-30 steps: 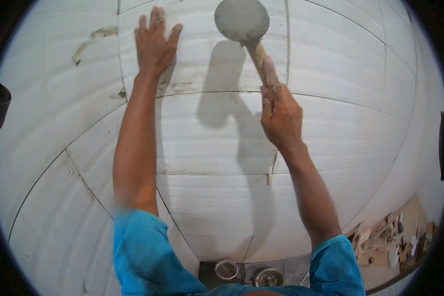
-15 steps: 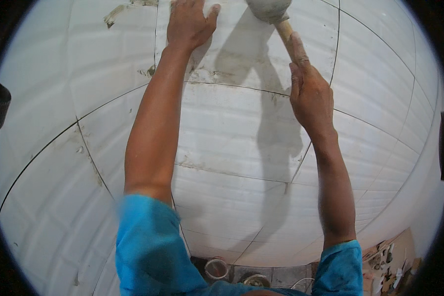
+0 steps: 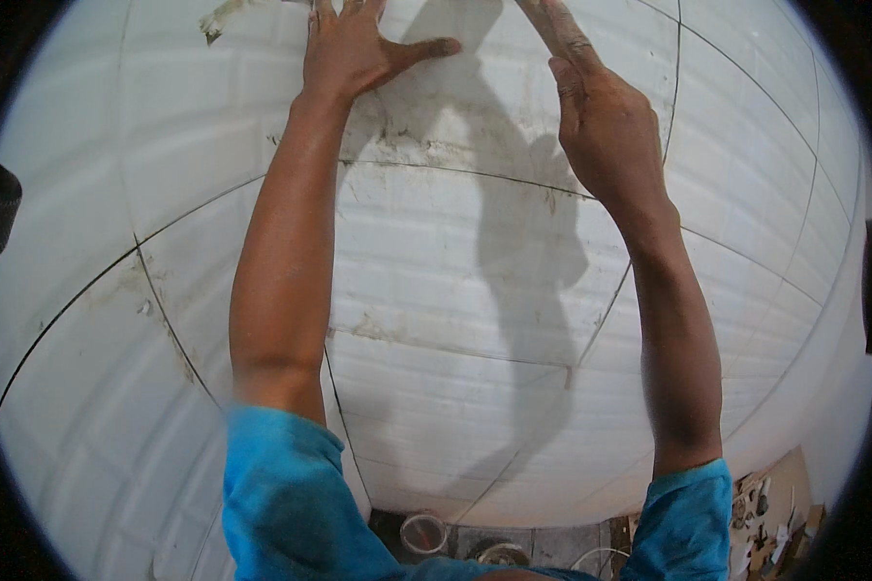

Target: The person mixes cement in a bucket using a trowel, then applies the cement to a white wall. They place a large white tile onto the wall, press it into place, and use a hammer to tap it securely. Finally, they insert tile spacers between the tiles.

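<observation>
Both arms reach up a wall of glossy white tiles [image 3: 417, 261]. My left hand [image 3: 352, 53] lies against an upper tile [image 3: 610, 58], thumb stretched to the right and fingers spread; the fingertips run up to the picture's upper edge. To its right, my right hand [image 3: 610, 131] is closed round the handle of a mallet, index finger pointing along it. The mallet's head is beyond the upper edge now, and the hand hides most or all of the wooden handle. Grey mortar smears mark the tile joint below the left hand.
Dark joints separate the tiles, and another wall [image 3: 848, 407] meets them at the right. Down on the floor stand a round bucket [image 3: 423, 533] and a second round container [image 3: 502, 553]. Scraps and debris [image 3: 765, 513] lie at the lower right.
My left hand has shifted slightly left and its thumb has spread outward. The right hand has moved up a little, taking the mallet's head out of the picture.
</observation>
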The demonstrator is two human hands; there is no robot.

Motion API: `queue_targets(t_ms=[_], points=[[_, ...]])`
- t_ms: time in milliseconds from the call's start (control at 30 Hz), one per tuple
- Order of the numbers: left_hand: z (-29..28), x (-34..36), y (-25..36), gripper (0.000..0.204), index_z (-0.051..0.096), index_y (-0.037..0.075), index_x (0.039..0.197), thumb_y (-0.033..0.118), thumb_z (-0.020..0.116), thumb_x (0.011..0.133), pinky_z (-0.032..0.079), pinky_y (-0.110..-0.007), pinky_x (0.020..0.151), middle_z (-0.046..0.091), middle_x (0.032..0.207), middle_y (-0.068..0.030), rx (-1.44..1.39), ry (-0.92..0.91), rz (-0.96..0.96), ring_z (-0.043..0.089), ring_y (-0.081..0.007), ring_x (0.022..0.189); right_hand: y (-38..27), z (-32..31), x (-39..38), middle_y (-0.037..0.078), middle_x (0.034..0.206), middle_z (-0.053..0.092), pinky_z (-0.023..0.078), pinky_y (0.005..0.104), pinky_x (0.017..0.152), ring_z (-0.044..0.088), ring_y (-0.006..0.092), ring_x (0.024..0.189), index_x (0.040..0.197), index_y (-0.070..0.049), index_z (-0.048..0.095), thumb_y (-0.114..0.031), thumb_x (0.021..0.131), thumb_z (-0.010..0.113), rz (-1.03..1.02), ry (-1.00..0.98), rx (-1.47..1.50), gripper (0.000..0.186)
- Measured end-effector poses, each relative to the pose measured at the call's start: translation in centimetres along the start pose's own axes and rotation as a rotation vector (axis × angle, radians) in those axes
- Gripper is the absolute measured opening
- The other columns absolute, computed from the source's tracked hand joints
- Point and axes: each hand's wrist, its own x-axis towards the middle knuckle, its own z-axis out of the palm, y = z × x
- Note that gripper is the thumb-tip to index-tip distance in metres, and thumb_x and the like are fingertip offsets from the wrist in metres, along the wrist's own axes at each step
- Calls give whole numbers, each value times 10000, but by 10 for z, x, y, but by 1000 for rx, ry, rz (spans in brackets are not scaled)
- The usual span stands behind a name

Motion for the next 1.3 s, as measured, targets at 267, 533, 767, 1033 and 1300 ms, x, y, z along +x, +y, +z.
queue_targets(t_ms=[267,533,767,1033,1300], points=[[-2,3,2,1401,276,-60,1536,932,615,607,172,-513,1233,226,1602,-299,-31,-20,-2,165,-491,1489,7,3,0,177,775,650,485,457,612,626,331,638,1452,-193,500,-241,1049,504,4,-49,-66,406],[-9,11,-1,1446,253,-33,1554,970,587,566,150,-525,1236,196,1616,-290,-1,-73,1,124,-500,1494,9,-3,-2,163,791,660,492,479,618,641,336,657,1442,-180,494,-241,1048,501,66,-80,-93,399],[-11,12,-10,1470,250,-28,1556,978,593,542,144,-530,1236,179,1618,-294,-25,-82,23,117,-503,1495,8,-6,-9,191,838,677,530,529,676,673,399,759,1354,-176,517,-254,1032,492,88,-76,-78,331],[-23,26,10,1511,191,29,1587,985,616,496,141,-625,1207,103,1638,-282,132,-201,38,79,-552,1480,18,-14,-12,211,852,680,531,551,695,675,421,773,1290,-150,553,-257,1011,513,146,-90,-28,302],[-10,38,8,1497,159,87,1605,952,661,490,157,-695,1166,78,1647,-268,114,-246,42,65,-566,1477,26,-11,-21,198,804,657,530,543,671,657,422,722,1224,-126,576,-249,1014,507,61,20,23,253]])
